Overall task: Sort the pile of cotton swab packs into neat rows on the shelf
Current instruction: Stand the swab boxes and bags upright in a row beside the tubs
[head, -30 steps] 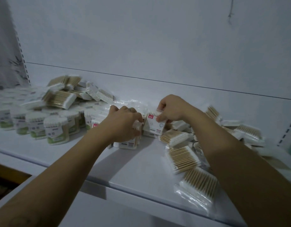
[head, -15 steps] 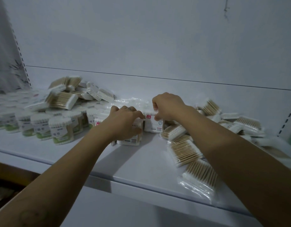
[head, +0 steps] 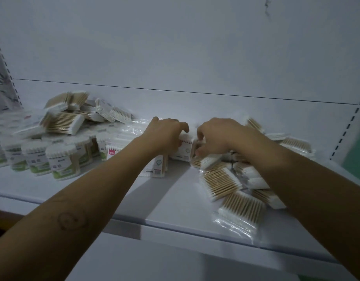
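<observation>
A: While the left hand curls over the upright row, the right hand now pinches the labelled pack lower, against that row on the shelf.
B: Judged nearly seated. Loose pile beside it is unsorted.

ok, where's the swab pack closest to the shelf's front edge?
Head view, right side: the flat clear-plastic pack of wooden-stick swabs lies near the front edge of the white shelf, in front of another flat swab pack.
</observation>
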### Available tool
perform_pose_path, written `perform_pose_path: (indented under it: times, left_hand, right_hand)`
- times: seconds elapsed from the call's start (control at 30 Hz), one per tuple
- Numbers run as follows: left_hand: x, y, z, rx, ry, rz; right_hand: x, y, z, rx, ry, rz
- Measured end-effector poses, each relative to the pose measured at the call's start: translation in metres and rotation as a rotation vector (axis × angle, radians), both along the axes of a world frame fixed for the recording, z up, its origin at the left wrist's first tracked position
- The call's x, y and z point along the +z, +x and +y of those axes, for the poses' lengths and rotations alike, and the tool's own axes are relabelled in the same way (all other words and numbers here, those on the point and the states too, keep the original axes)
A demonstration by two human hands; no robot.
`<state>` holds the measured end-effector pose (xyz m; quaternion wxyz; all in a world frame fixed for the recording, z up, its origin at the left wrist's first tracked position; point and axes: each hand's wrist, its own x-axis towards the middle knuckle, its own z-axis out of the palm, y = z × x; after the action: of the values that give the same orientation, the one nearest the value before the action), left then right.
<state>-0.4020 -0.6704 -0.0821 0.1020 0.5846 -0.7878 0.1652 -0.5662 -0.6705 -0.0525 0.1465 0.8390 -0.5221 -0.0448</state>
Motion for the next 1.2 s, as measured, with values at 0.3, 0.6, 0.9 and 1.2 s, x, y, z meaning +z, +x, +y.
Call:
perform_pose_path:
  times: [0.3, 0.6, 0.9, 1.2]
  left_hand:
    - [0.000, -0.001, -0.007, -0.003, -0.037, -0.042]
    - [0.003, -0.001, -0.010, 0.003, -0.049, -0.084]
    - [-0.007, -0.012, -0.013, -0.039, -0.141, -0.180]
    - [-0.011, -0.014, -0.013, 0.015, -0.080, -0.164]
  right_hand:
    - [-0.024, -0.017, 0.007, 0.100, -0.009, 0.028]
    - [-0.011, -0.037, 0.010, -0.022, 0.098, 0.054]
    - [-0.011, -0.047, 0.011, -0.035, 0.149, 0.001]
    - [-0.008, -0.053, 0.009, 0.027, 0.073, -0.237]
